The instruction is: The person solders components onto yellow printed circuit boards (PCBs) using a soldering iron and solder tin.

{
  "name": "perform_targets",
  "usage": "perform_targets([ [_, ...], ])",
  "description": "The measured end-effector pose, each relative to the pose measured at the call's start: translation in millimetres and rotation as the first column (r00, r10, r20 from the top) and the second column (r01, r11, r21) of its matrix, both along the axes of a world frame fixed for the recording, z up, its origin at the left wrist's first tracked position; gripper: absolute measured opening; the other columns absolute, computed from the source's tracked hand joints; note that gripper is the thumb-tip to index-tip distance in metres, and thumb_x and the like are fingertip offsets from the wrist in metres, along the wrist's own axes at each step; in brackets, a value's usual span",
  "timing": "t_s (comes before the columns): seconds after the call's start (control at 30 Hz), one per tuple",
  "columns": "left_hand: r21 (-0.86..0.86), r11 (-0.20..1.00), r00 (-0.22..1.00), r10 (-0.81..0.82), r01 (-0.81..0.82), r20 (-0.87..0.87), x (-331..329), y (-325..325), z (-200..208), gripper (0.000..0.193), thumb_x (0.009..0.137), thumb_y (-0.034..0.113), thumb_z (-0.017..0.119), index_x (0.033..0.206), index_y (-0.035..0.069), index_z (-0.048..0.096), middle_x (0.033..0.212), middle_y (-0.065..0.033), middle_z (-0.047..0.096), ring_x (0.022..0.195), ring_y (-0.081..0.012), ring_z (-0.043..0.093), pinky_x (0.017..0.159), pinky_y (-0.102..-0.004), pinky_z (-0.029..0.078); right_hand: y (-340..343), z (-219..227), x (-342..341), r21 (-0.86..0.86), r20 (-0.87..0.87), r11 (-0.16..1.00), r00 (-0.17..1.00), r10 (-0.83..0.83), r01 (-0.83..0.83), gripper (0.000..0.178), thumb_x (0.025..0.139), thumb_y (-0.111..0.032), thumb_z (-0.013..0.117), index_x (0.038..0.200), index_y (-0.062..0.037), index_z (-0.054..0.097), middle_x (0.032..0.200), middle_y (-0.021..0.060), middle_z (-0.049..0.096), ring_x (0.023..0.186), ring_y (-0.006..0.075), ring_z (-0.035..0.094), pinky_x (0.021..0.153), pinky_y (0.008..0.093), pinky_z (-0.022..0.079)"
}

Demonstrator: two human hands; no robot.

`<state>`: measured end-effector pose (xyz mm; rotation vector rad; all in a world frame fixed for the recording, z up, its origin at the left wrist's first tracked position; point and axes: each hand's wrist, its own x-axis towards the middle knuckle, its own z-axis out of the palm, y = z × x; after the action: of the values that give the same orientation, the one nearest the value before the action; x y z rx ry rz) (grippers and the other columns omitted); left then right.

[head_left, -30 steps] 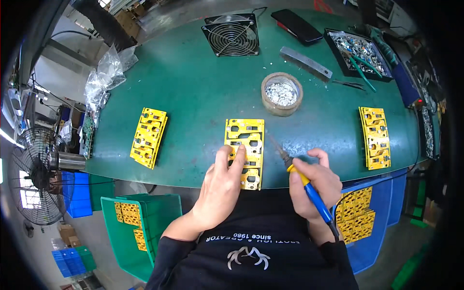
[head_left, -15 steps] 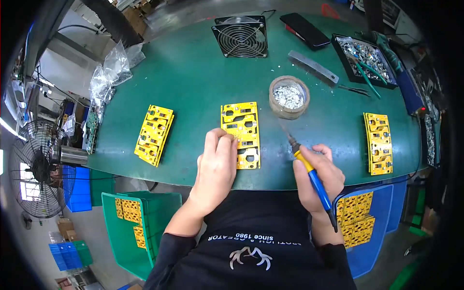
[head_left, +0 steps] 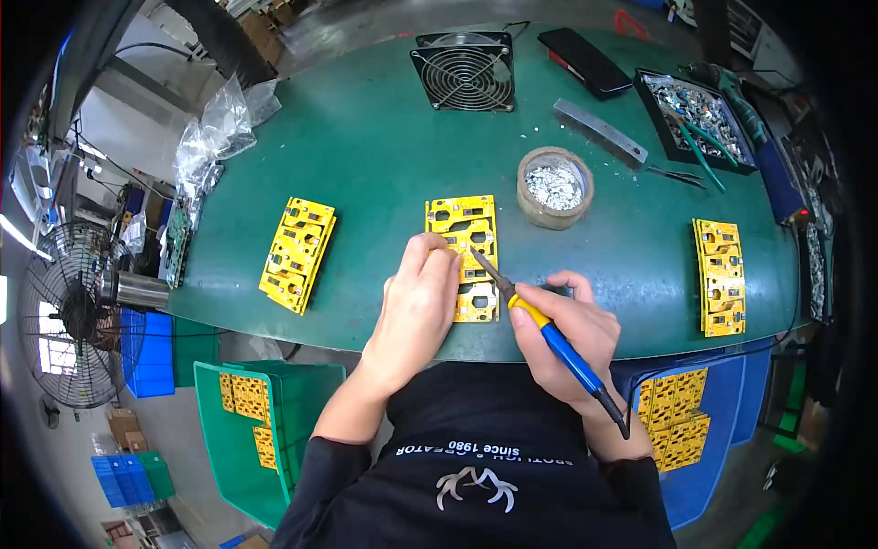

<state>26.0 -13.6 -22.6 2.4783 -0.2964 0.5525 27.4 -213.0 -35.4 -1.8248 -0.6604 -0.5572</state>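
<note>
A yellow circuit board panel [head_left: 473, 212] with dark cutouts lies on the green bench in front of me. My left hand [head_left: 416, 297] rests over its left side, thumb and fingers pressed together near the middle; what they pinch, if anything, is hidden. My right hand [head_left: 569, 334] grips a soldering iron [head_left: 569, 355] with a blue and yellow handle. Its tip points at the panel's middle, close to my left fingertips; I cannot tell whether it touches. Beyond the iron stands a round pot of silvery scraps [head_left: 555, 187].
Yellow panels lie at the left [head_left: 298, 256] and right [head_left: 721, 277]. A fan [head_left: 465, 75], black phone [head_left: 585, 60], metal bar [head_left: 600, 131], tweezers [head_left: 677, 176] and parts tray with pliers [head_left: 699, 151] are farther back. A green bin [head_left: 306, 384] and blue bin [head_left: 716, 457] hold panels below.
My right hand has brought the soldering iron leftward, from beside the pot to over the panel. My left hand stays at the panel. The whole view has shifted slightly.
</note>
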Motion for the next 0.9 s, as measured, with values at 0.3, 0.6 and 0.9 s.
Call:
perform_targets([
  [0.3,0.033,0.998,0.998,-0.061,0.061,0.007,5,4,-8,0.008,0.097,-0.002,0.062,0.104,-0.004,0.060,0.111,-0.0200,0.062,0.088,-0.0434,0.068,0.071,-0.0504,0.059,5,0,1,-0.005,-0.047,1.000,0.999,-0.015,0.015,0.020,0.082,-0.001,0.080,0.102,0.0038,0.078,0.081,0.0126,0.077,0.068,0.0232,0.074,0.089,0.0435,0.058],
  [0.6,0.012,1.000,1.000,-0.018,0.018,-0.008,4,1,-6,0.010,0.093,-0.005,0.068,0.103,-0.002,0.064,0.107,-0.0189,0.068,0.089,-0.0412,0.070,0.075,-0.0456,0.059,6,-3,2,-0.007,-0.047,1.000,0.999,-0.004,0.004,0.020,0.082,-0.001,0.080,0.101,0.0043,0.078,0.080,0.0130,0.076,0.068,0.0227,0.074,0.090,0.0443,0.058],
  [0.9,0.021,0.999,0.997,-0.040,0.039,0.067,-3,9,-9,0.009,0.096,-0.002,0.066,0.104,-0.003,0.064,0.112,-0.0189,0.068,0.087,-0.0391,0.071,0.069,-0.0443,0.061,-14,0,-2,0.037,-0.014,0.994,0.994,-0.106,0.106,0.022,0.083,0.001,0.079,0.104,0.0045,0.076,0.083,0.0142,0.077,0.069,0.0227,0.074,0.090,0.0458,0.057],
])
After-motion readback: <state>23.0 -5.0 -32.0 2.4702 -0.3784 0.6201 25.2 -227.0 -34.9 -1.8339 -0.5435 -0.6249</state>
